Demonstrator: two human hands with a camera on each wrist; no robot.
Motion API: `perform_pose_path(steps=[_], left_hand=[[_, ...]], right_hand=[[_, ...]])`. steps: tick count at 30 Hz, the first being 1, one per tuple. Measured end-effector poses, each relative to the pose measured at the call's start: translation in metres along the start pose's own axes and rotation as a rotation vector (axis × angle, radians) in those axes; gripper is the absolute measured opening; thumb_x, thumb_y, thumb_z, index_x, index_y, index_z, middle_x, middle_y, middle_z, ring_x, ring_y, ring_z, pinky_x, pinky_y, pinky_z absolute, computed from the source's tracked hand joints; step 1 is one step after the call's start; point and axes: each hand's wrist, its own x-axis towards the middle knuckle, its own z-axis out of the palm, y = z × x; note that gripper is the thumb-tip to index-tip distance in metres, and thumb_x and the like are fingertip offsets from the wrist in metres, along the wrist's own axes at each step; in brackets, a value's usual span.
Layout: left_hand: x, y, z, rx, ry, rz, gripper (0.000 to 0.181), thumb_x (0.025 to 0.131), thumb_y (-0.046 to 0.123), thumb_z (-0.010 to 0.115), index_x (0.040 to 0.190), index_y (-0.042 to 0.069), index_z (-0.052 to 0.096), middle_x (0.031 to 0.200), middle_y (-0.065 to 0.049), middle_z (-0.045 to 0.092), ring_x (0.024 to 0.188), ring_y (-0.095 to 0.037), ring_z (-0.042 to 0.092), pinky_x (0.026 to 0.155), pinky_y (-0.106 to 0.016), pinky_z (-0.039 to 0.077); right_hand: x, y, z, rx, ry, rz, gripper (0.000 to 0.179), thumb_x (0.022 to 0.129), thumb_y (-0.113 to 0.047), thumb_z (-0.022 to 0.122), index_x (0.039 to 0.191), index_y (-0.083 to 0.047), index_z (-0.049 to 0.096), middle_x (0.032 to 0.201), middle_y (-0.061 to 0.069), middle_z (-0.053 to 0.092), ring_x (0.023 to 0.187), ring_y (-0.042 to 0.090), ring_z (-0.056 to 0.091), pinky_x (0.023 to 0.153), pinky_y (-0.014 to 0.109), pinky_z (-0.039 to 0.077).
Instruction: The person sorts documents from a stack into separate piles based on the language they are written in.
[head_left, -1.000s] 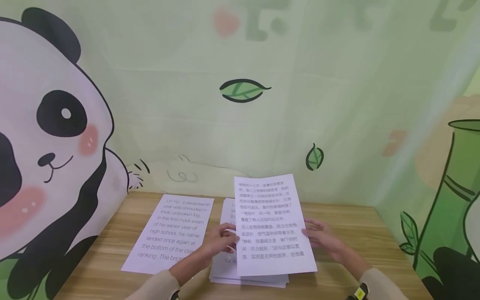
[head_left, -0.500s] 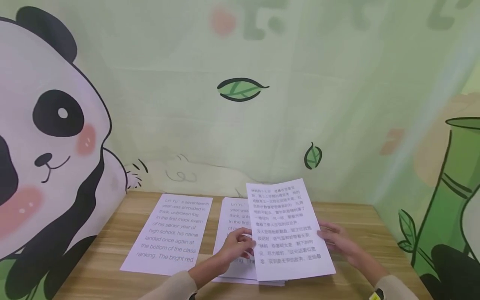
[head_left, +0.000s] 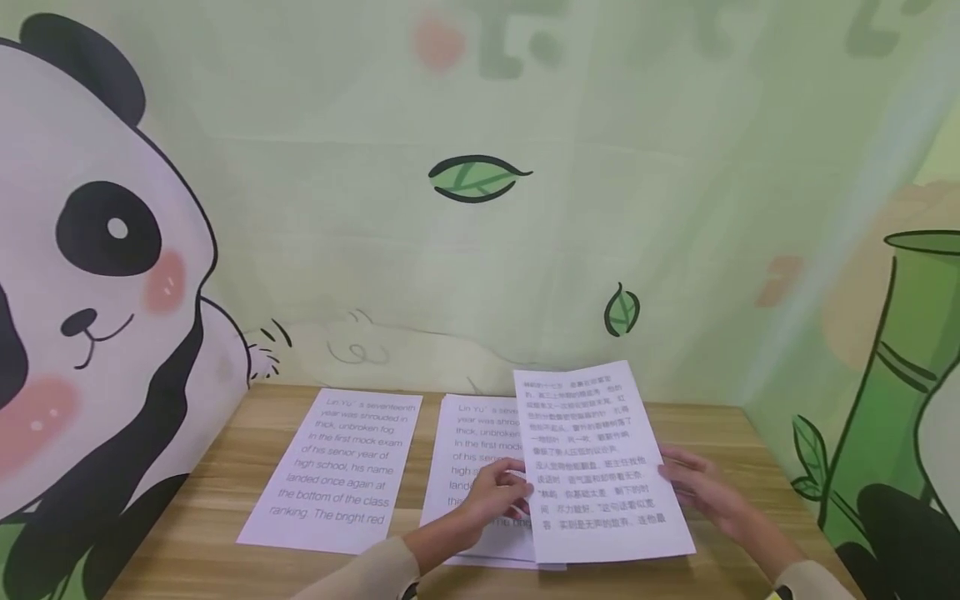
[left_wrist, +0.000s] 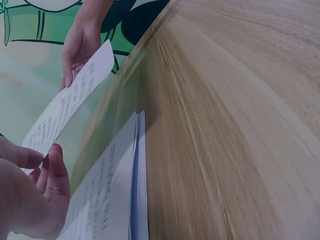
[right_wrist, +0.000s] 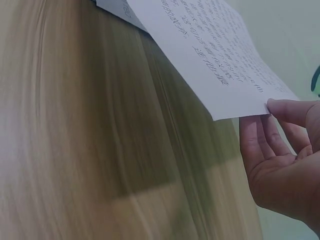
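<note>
A white sheet of paper (head_left: pixel 592 467) printed with Chinese text is held up over the right part of the table. My left hand (head_left: pixel 495 500) pinches its left edge between thumb and fingers, and my right hand (head_left: pixel 697 487) pinches the right edge. In the left wrist view the sheet (left_wrist: pixel 75 102) bows slightly between both hands, raised above the wood. From the right wrist, the thumb of my right hand (right_wrist: pixel 285 155) lies on top of the sheet with fingers beneath. Partly behind it lies a stack of English-text sheets (head_left: pixel 468 467), its right side hidden by the held sheet.
Another English-text sheet (head_left: pixel 333 467) lies flat on the left of the wooden table (head_left: pixel 195 500). Behind the table stands a green wall backdrop (head_left: pixel 360 208) painted with a panda, leaves and bamboo. The stack's edges (left_wrist: pixel 140 175) show several layers.
Both hands have carried the Chinese-text sheet to the right, uncovering more of the English-text stack beneath. The sheet on the left has stayed in place while the view shifted slightly.
</note>
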Motion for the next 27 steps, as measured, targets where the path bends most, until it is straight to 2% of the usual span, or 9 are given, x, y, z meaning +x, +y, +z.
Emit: perform_pose_path(steps=[5,12,14,16,18,21,24,27], left_hand=[[0.006,-0.002,0.011,-0.009,-0.004,0.0,0.037,0.091,0.006,0.066,0.127,0.0,0.061,0.095,-0.007,0.073,0.07,-0.013,0.068,0.064,-0.025,0.058],[0.018,-0.002,0.032,-0.001,-0.007,-0.014,0.036,0.09,0.006,0.067,0.126,0.002,0.063,0.093,-0.007,0.072,0.069,-0.013,0.068,0.064,-0.027,0.059],[0.021,-0.001,0.038,0.005,-0.009,-0.011,0.036,0.091,0.007,0.067,0.126,0.003,0.063,0.093,-0.007,0.073,0.069,-0.012,0.068,0.064,-0.027,0.059],[0.025,0.001,0.045,0.015,-0.01,-0.005,0.036,0.091,0.007,0.067,0.127,0.003,0.063,0.093,-0.006,0.073,0.068,-0.011,0.068,0.065,-0.027,0.059],[0.028,0.001,0.051,0.01,-0.007,0.003,0.035,0.091,0.007,0.067,0.125,0.002,0.064,0.092,-0.006,0.073,0.068,-0.011,0.067,0.065,-0.028,0.06],[0.031,0.003,0.061,0.001,-0.001,0.01,0.032,0.09,0.006,0.067,0.122,0.002,0.064,0.088,-0.005,0.072,0.066,-0.011,0.066,0.063,-0.027,0.059],[0.033,0.005,0.07,-0.013,0.0,0.001,0.028,0.09,0.005,0.068,0.118,0.003,0.065,0.085,-0.004,0.071,0.063,-0.01,0.064,0.06,-0.024,0.056],[0.035,0.006,0.078,-0.018,-0.006,-0.009,0.027,0.089,0.004,0.068,0.117,0.003,0.065,0.085,-0.003,0.072,0.061,-0.009,0.062,0.057,-0.021,0.054]], right_hand=[[-0.004,0.005,-0.011,-0.003,0.05,0.031,0.065,0.101,-0.017,0.061,0.156,0.002,0.032,0.106,-0.012,0.075,0.097,0.009,0.072,0.088,0.028,0.059],[-0.008,0.01,-0.032,-0.023,0.078,0.049,0.062,0.102,-0.018,0.06,0.156,-0.001,0.033,0.106,-0.016,0.074,0.098,0.006,0.071,0.089,0.025,0.058],[-0.01,0.011,-0.037,-0.016,0.098,0.054,0.06,0.102,-0.018,0.061,0.155,-0.003,0.036,0.105,-0.016,0.074,0.097,0.006,0.071,0.088,0.025,0.058],[-0.011,0.012,-0.043,-0.007,0.118,0.063,0.056,0.101,-0.018,0.062,0.153,-0.011,0.044,0.103,-0.016,0.074,0.096,0.006,0.072,0.087,0.025,0.058],[-0.013,0.013,-0.048,0.004,0.134,0.073,0.047,0.101,-0.018,0.062,0.147,-0.021,0.054,0.101,-0.016,0.075,0.094,0.007,0.072,0.086,0.026,0.059],[-0.015,0.013,-0.055,0.024,0.153,0.086,0.032,0.101,-0.019,0.063,0.128,-0.034,0.065,0.099,-0.015,0.076,0.093,0.008,0.073,0.085,0.027,0.06],[-0.018,0.013,-0.06,0.024,0.156,0.09,0.026,0.101,-0.02,0.062,0.122,-0.036,0.066,0.099,-0.015,0.076,0.093,0.008,0.073,0.085,0.028,0.06],[-0.021,0.013,-0.063,0.016,0.168,0.093,0.025,0.102,-0.022,0.062,0.122,-0.036,0.066,0.099,-0.015,0.075,0.093,0.008,0.073,0.085,0.029,0.06]])
